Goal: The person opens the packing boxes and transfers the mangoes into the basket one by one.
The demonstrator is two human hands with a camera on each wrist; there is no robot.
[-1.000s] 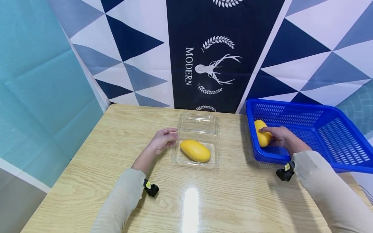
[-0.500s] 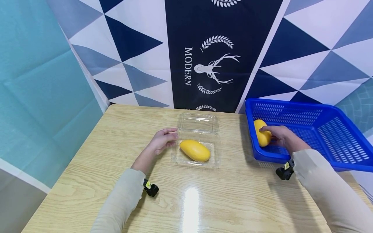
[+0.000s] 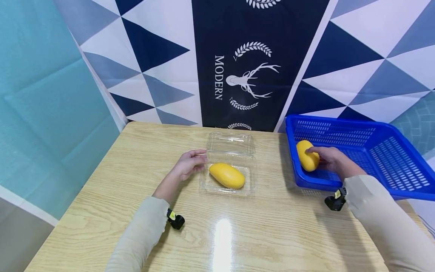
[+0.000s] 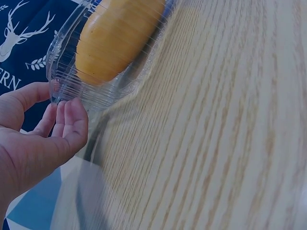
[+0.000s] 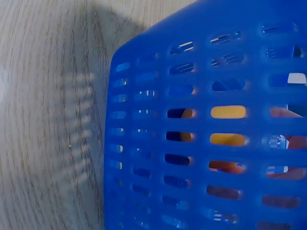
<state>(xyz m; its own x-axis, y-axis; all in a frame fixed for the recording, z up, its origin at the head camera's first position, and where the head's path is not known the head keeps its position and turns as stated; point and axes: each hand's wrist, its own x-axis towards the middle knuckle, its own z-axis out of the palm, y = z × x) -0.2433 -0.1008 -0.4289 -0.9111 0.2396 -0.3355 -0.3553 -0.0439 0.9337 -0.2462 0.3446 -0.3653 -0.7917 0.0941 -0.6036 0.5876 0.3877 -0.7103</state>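
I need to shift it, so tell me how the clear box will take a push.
The box likely flexes, since its walls look thin. It may slide easily, as the table looks smooth and shiny. The fruit inside could roll: it is rounded, with space beside it.

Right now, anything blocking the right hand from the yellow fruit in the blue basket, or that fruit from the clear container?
Nothing between the right hand and the yellow fruit: it's gripped. Toward the clear container, the side wall of the blue basket stands in between. The container's lid is open, but another yellow fruit lies inside.
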